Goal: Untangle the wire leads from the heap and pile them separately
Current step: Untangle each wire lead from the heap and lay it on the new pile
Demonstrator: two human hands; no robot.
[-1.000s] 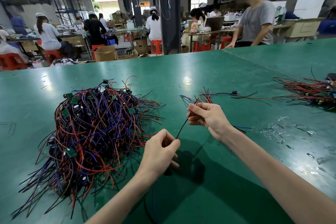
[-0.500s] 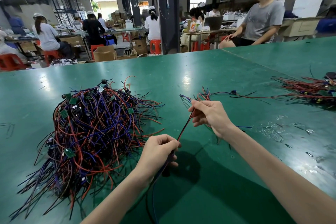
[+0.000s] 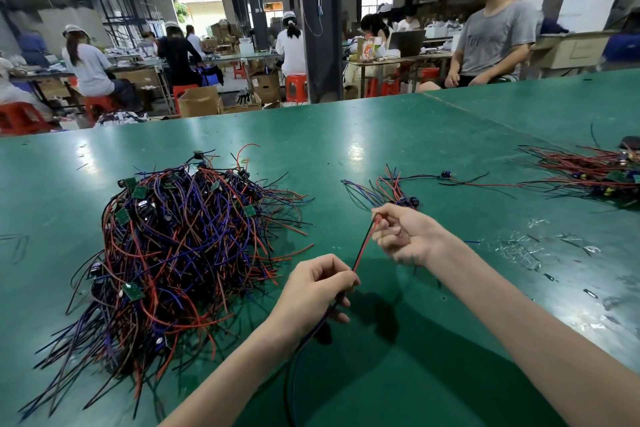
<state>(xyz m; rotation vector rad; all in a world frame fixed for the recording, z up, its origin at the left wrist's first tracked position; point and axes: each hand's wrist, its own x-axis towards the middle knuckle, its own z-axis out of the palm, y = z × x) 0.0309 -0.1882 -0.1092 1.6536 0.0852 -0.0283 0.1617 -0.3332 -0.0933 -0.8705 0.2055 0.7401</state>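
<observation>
Drawn further apart than a second ago, both hands are stretching a red-and-black wire lead [image 3: 363,248] above the green table [image 3: 415,135]. The left hand [image 3: 317,288] is gripping its lower part and the right hand [image 3: 405,236] is pinching its upper end. The tangled heap [image 3: 180,246] is lying left, with a small separated pile [image 3: 388,187] beyond the right hand

Nothing I can see from here reads clearly. The seated person's grey T-shirt [image 3: 491,40] has a line of dark lettering across the chest, too blurred to make out. The colourful printed carton [image 3: 367,49] on the far wooden counter [image 3: 381,61] bears markings too small to tell. The small green circuit boards [image 3: 131,289] in the tangled heap of red, blue and black wire leads [image 3: 180,253] show only illegible specks.
</observation>
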